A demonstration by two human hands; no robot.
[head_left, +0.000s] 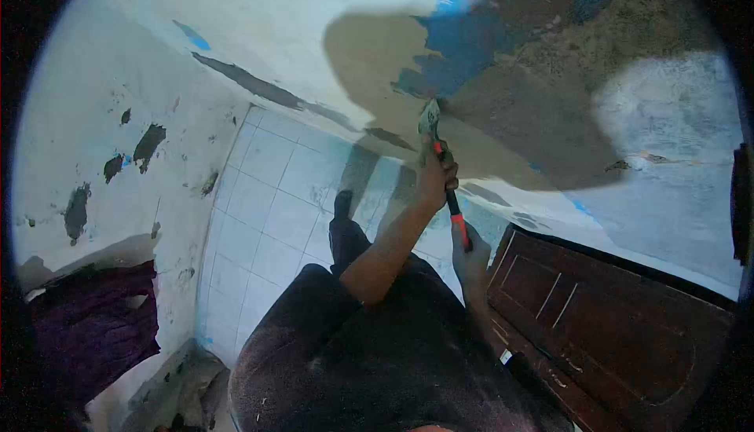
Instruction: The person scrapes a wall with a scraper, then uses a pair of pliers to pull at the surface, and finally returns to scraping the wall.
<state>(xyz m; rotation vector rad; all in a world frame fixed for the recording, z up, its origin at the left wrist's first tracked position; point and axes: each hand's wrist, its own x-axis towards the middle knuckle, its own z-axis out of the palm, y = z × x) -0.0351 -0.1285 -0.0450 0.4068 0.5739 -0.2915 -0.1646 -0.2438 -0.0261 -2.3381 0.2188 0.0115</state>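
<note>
Head view: holds scraper (453, 204) two-handed, with left hand (440, 174) wrapped around upper handle just below metal head and right hand (470, 256) closed around red lower end. Runs scraper slantwise, head up, between body and pale wall (275, 16). Puts metal tip at lower edge of blue patch (471, 39), touching or almost touching; can't tell exactly. Shows black and red sections on handle, grayish head. Has rough gray-brown patch (542, 118) right of tip, plus broad shadow (365, 51) at upper left of tool. Includes side wall (94, 118) at left with dark chipped spots, purple cloth (98, 322) below those, white tiled floor (275, 173) between side wall and legs. Also shows dark clothing (353, 353) at bottom center and dark brown panelled wooden furniture (620, 330) at lower right, near right hand.
</note>
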